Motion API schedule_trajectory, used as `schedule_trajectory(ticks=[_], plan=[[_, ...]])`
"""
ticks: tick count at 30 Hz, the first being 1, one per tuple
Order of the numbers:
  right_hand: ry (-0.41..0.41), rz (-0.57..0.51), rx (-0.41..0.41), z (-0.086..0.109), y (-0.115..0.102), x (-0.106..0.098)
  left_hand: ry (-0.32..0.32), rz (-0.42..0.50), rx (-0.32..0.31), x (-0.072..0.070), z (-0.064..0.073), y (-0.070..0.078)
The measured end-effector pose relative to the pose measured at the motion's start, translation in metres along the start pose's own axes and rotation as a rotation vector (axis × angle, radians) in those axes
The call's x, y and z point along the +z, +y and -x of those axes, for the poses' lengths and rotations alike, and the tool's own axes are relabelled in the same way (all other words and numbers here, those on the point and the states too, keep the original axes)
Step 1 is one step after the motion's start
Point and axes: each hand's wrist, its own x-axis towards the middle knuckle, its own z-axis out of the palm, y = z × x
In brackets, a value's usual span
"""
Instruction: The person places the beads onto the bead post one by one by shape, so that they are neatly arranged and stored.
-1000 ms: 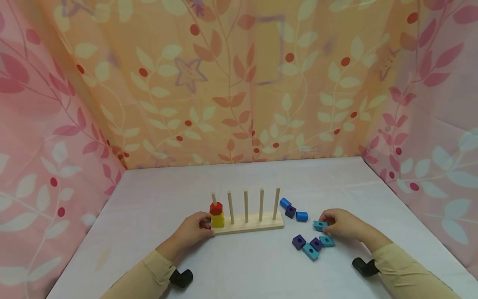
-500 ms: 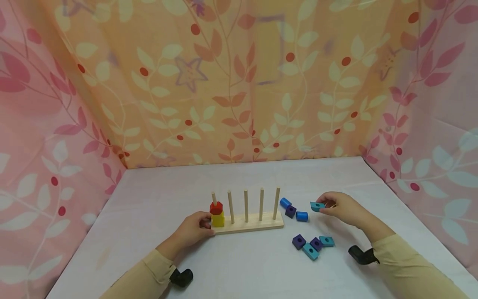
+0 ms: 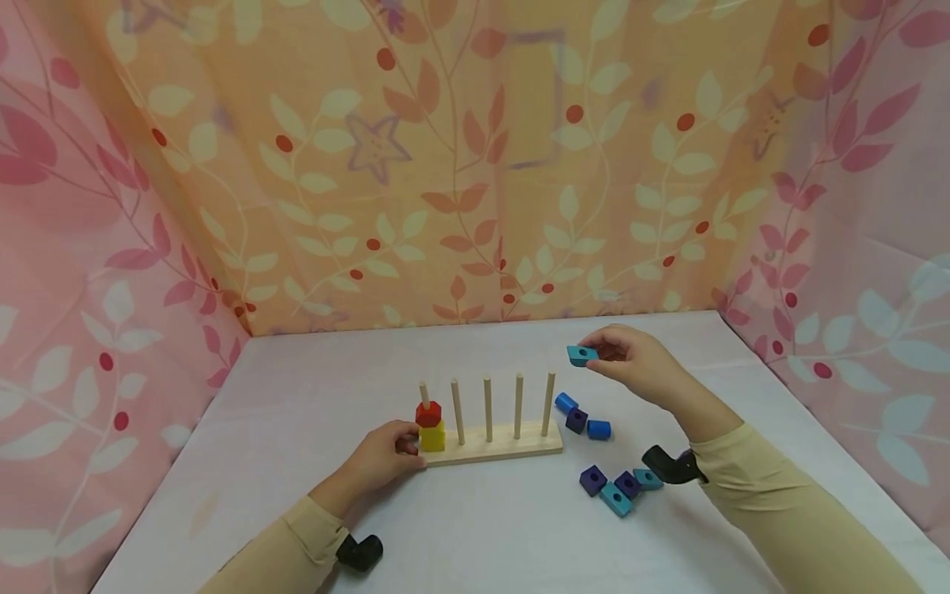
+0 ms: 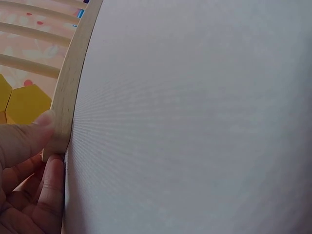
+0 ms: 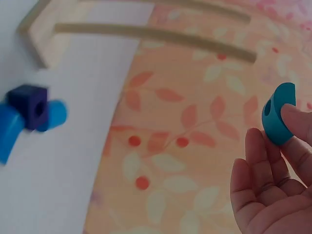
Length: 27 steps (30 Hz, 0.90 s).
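My right hand (image 3: 640, 363) pinches a teal bead (image 3: 581, 355) between thumb and fingers, raised beyond the far right peg. Up close in the right wrist view the teal bead (image 5: 277, 117) has a curved side with a hole. The wooden peg stand (image 3: 496, 448) has several upright pegs. Its leftmost peg carries a red bead (image 3: 428, 413) above yellow ones (image 3: 433, 437); the other pegs are bare. My left hand (image 3: 380, 456) grips the stand's left end, thumb on the top face of the base (image 4: 63, 112) and fingers at its end.
Two blue cylinders (image 3: 599, 430) and a purple bead (image 3: 576, 421) lie right of the stand. Nearer the front are two purple beads (image 3: 592, 480) and two teal beads (image 3: 616, 499). Patterned curtains (image 3: 475, 206) enclose the white table (image 3: 334, 371) at back and sides.
My right hand has picked the teal bead up off the table and carried it up, leftward and away, towards the rightmost peg. My left hand has stayed on the stand's end.
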Motion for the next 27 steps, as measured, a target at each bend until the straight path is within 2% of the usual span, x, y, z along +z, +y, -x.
schedule_trajectory(ticks=[7, 12, 17, 24, 27], plan=[[-0.029, -0.139, -0.114, -0.017, -0.032, 0.018, -0.001, 0.008, 0.005, -0.001, -0.003, -0.002], [-0.043, -0.204, -0.124, -0.026, -0.048, 0.036, -0.003, 0.008, 0.006, -0.001, -0.003, -0.002], [-0.073, -0.235, -0.109, -0.033, -0.063, 0.055, -0.005, 0.007, 0.005, -0.001, -0.003, -0.002], [-0.104, -0.234, -0.168, -0.039, -0.079, 0.078, -0.001, 0.003, 0.004, 0.0, -0.002, -0.003], [-0.109, -0.233, -0.165, -0.041, -0.084, 0.085, 0.001, 0.007, 0.002, 0.0, -0.002, -0.003]])
